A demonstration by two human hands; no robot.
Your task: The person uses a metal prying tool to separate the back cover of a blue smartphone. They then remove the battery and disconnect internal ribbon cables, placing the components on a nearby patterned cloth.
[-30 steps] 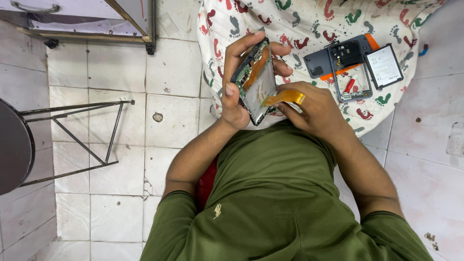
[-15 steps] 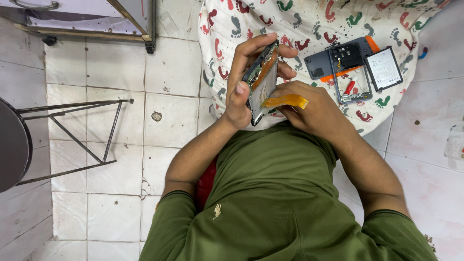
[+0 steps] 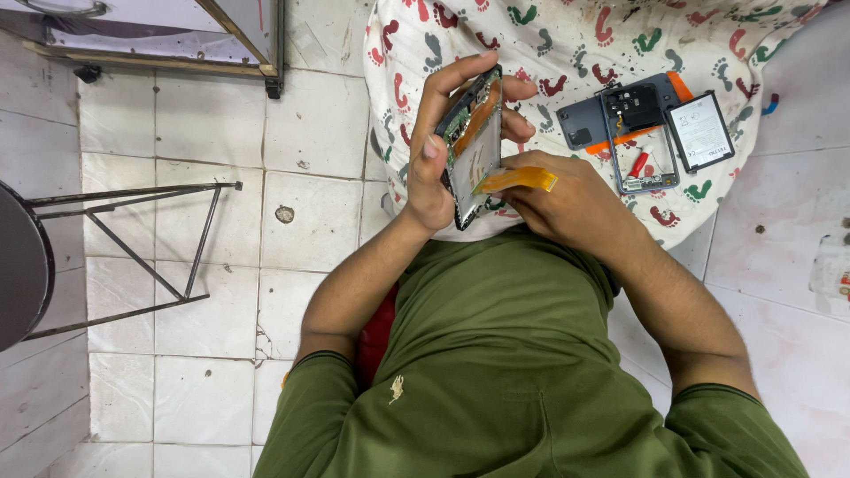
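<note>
My left hand grips an opened phone with its back cover off, held upright and nearly edge-on; a circuit board and an orange part show inside it. My right hand is just right of the phone and pinches a flat orange strip whose end meets the phone's lower part. Both hands hover over a white cloth printed with coloured footprints. I wear a green shirt.
On the cloth to the right lie a dark grey phone back cover, a phone frame, a flat battery and a small red tool. A black stool with metal legs stands at left on the white tiled floor.
My left hand has turned the phone from facing me to nearly edge-on. My right hand stays at the phone's lower part with the orange strip.
</note>
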